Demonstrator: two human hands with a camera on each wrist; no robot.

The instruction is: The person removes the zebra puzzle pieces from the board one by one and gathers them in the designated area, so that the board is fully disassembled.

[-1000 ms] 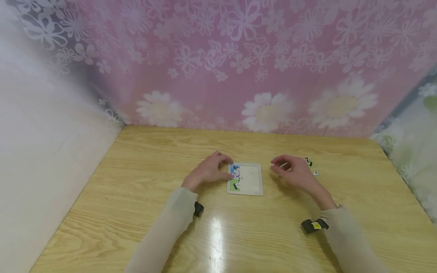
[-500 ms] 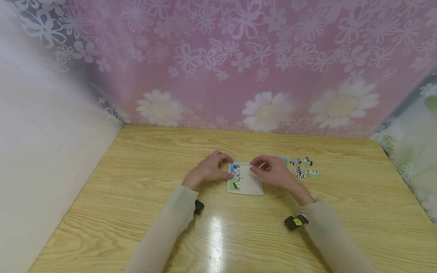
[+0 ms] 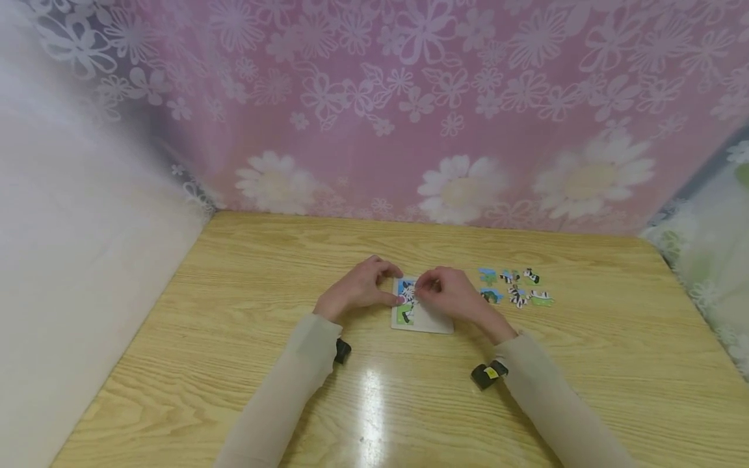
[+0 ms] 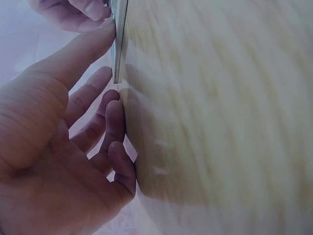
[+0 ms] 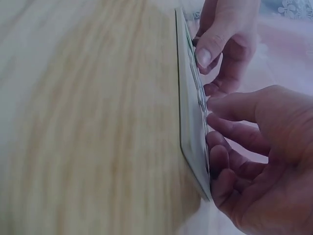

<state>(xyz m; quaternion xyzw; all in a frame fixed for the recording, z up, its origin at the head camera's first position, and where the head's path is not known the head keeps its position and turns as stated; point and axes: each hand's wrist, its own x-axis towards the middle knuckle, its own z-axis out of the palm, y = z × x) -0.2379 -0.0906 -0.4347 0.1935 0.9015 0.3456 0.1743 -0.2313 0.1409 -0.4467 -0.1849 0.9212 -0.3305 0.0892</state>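
A square jigsaw board (image 3: 433, 323) lies on the table in the head view, its left strip filled with zebra picture pieces (image 3: 405, 314). My left hand (image 3: 361, 289) holds the board at its far left corner, thumb on the picture and other fingers bent beside the edge. Over the board's middle, my right hand (image 3: 453, 296) pinches a small puzzle piece against the filled strip; the fingertips mostly hide it. In the right wrist view, the right thumb and forefinger meet at the face of the board (image 5: 188, 98).
Several loose puzzle pieces (image 3: 517, 297) lie on the wooden table (image 3: 263, 260) to the right of the board. A pink flowered curtain (image 3: 363, 188) hangs behind the far edge, and a pale wall (image 3: 88, 227) stands at the left.
My right hand has moved left from beside the loose pieces onto the board, reaching the filled strip and uncovering the loose pieces. The left hand has stayed at the board's corner.
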